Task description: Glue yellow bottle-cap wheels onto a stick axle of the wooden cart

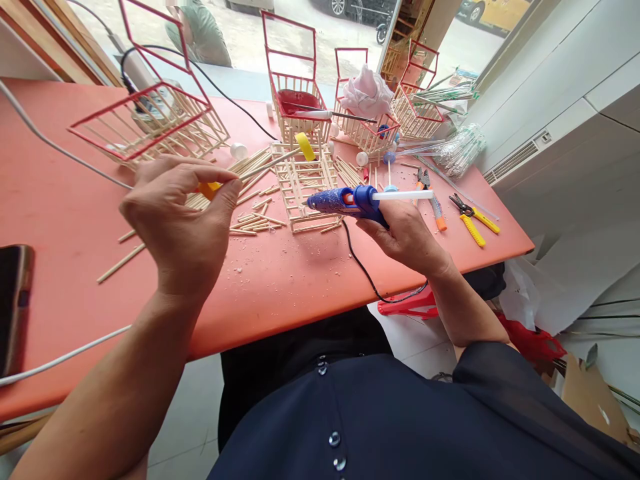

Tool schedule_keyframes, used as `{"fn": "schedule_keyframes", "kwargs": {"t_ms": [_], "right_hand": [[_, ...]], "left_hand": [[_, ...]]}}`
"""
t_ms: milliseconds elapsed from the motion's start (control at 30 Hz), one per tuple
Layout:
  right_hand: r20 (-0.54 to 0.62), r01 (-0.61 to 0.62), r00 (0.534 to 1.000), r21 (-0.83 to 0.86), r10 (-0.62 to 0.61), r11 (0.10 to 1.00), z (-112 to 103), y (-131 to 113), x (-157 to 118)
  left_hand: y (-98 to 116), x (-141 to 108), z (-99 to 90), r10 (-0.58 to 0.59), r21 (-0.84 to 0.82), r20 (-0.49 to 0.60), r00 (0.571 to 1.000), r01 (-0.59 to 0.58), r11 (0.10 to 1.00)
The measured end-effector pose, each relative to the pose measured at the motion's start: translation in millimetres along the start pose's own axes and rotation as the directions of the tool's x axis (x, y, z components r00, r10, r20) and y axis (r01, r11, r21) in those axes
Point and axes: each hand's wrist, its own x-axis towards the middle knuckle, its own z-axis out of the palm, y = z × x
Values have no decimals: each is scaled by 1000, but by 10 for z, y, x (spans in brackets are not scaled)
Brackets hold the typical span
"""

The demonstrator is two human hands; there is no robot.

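Note:
My left hand is closed in a pinch on a thin wooden stick. A yellow disc sits at the stick's far end, and another yellow piece shows by my fingers. My right hand grips a blue glue gun with a white glue stick poking out of its back. The gun's nozzle points left, over a wooden stick frame lying on the table; whether it touches the frame I cannot tell. Loose wooden sticks lie between my hands.
Several stick baskets with red rims, one nearest left, stand along the back of the orange table. Yellow-handled pliers and orange-handled cutters lie right. A phone rests at far left. A black cord hangs near the front edge.

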Motion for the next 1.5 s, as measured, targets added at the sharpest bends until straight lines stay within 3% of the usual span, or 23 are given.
{"fn": "schedule_keyframes", "kwargs": {"t_ms": [567,833,1067,1500], "right_hand": [[14,-23,1000,-119,24,993,-1,-12,-39],[-10,75,997,-190,-78,979,-55,-103,-68],[24,14,1000,-151,-11,989,-42,-151,-16],[59,16,998,-86,-11,996,9,-107,57]], "left_hand": [[30,-3,-1,-41,0,-5,999,41,999],[24,-4,4,-32,-1,-3,999,32,999],[33,4,0,-40,0,-2,999,40,999],[56,10,-14,-59,-16,5,998,59,998]]}}
